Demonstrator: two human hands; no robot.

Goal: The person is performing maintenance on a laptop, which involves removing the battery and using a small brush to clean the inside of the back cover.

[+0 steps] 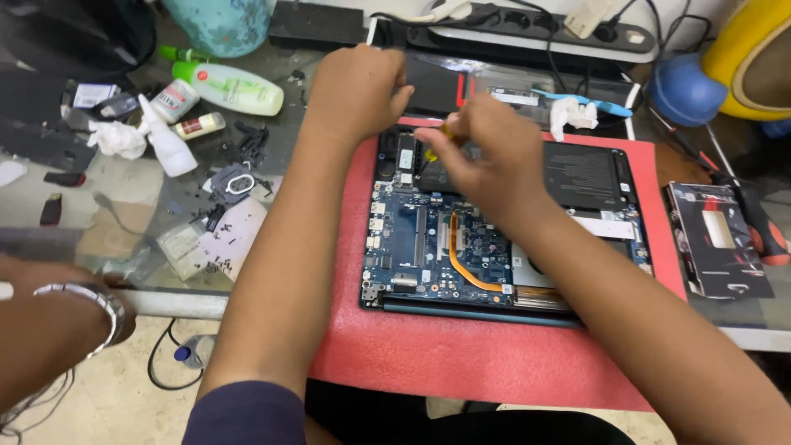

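An opened laptop (503,247) lies bottom-up on a red foam mat (461,354), showing its blue circuit board (420,247), a copper heat pipe (463,268) and a black battery (585,175). My right hand (486,156) is closed on a yellow-handled screwdriver (449,130) pointed down at the laptop's upper left part. My left hand (358,86) rests curled on the laptop's far left corner, next to the screwdriver. Whether it grips anything is hidden.
A glass table (140,206) holds bottles (235,86), tissue, small black parts and screws at left. A power strip (535,29) runs along the back. A black packaged part (718,239) lies at right. Another person's arm with a metal bracelet (58,321) is at lower left.
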